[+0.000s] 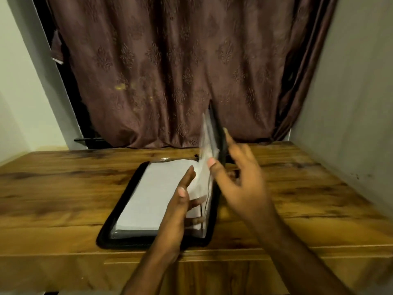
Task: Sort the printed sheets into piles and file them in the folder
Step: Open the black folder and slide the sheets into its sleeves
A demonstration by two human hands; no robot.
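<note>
A brown patterned curtain [170, 71] hangs well beyond both hands, filling the back; under the hands spreads a wooden table [63, 188], its front edge nearest the wrists; on it, directly beneath the left hand [180, 201], lies the open black folder [119, 220], its left half flat and filled with a stack of white printed sheets [153, 192] in clear sleeves. The folder's right cover [221, 143] stands nearly upright just beyond the right hand [238, 179], a blurred clear sleeve [207, 135] raised beside it. The left hand grasps the inner edge of the sheets near the spine; its thumb lies on top of the white page while its fingers curl under, showing through the plastic. The right hand is spread and relaxed, fingers apart; its thumb tip touches the raised sleeve, and its index finger reaches up along the outer face of the upright cover; motion blur hides whether it truly pinches anything.
</note>
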